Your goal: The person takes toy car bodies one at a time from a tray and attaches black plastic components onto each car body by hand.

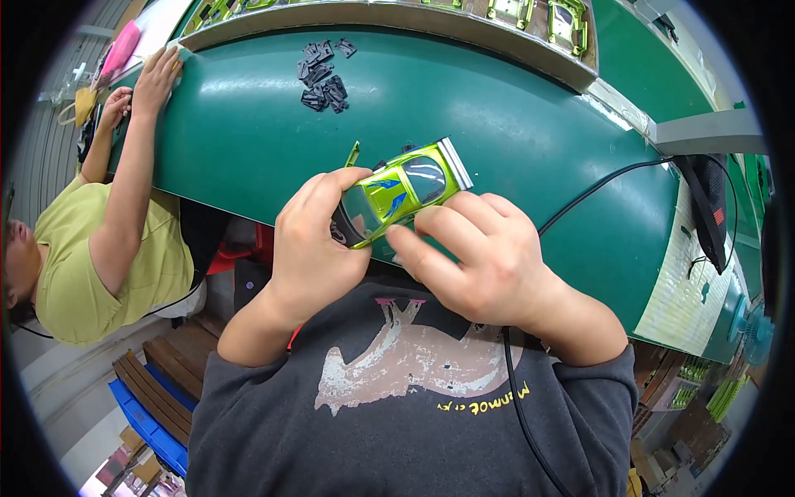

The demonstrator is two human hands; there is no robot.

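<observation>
A lime-green toy car (386, 195) with blue markings and a silver rear wing is held above the near edge of the green table. My left hand (313, 228) grips it around one end, thumb on its near side and fingers over its far side. On the far side a thin green flap (354, 154) sticks out, looking like an open door. My right hand (480, 253) has its fingers bent and pressed against the car's near side, close to the wing end. What lies under those fingertips is hidden.
Small black plastic parts (325, 79) lie in a pile on the green table (505, 124). A long tray (381, 14) with green car bodies runs along the far edge. A co-worker (108, 240) stands at the left, hands on the table. A black cable (609, 178) crosses at right.
</observation>
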